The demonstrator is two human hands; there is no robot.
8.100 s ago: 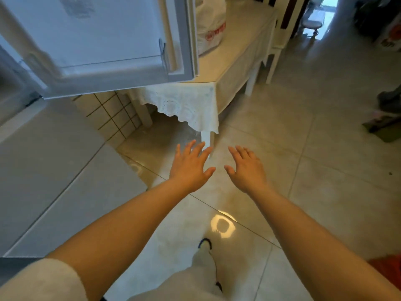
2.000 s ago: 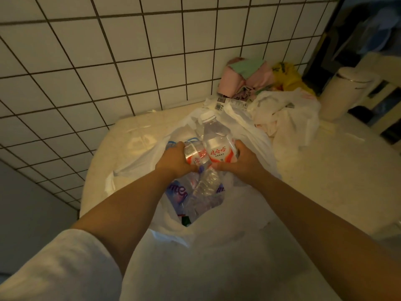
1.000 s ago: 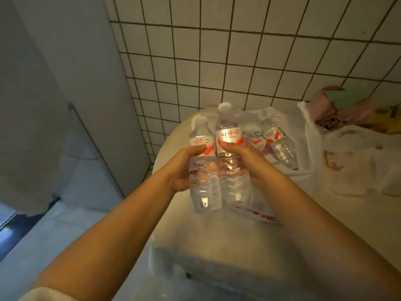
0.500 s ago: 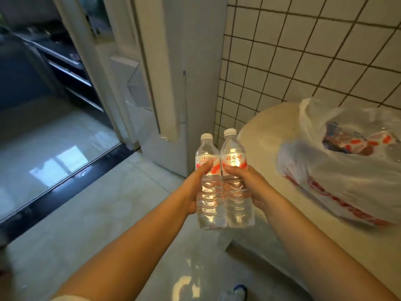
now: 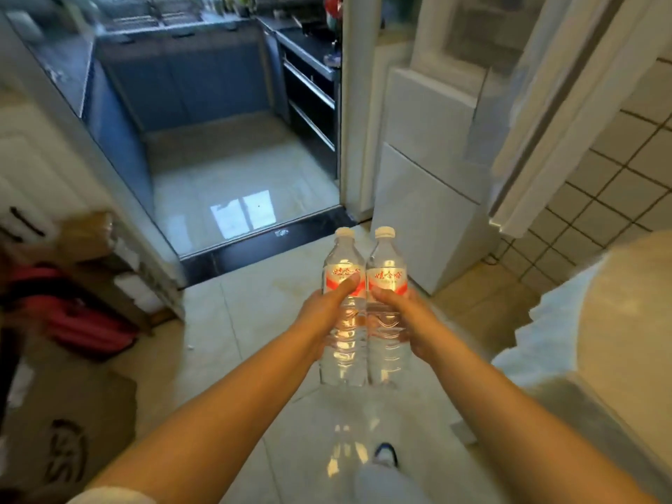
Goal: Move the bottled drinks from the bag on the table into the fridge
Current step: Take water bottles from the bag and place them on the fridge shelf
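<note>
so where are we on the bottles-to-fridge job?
Done: two water bottles are out of the bag and off the table.
In hand: the left hand grips the left bottle and the right hand the right bottle, both upright, side by side, carried over the floor.
Left: neither is in the fridge yet; its upper door stands open. The bag is out of view.

Glossy pale floor tiles [image 5: 254,321] lead through a doorway to dark kitchen cabinets [image 5: 189,78]; tiled wall [image 5: 611,183] at right.
</note>
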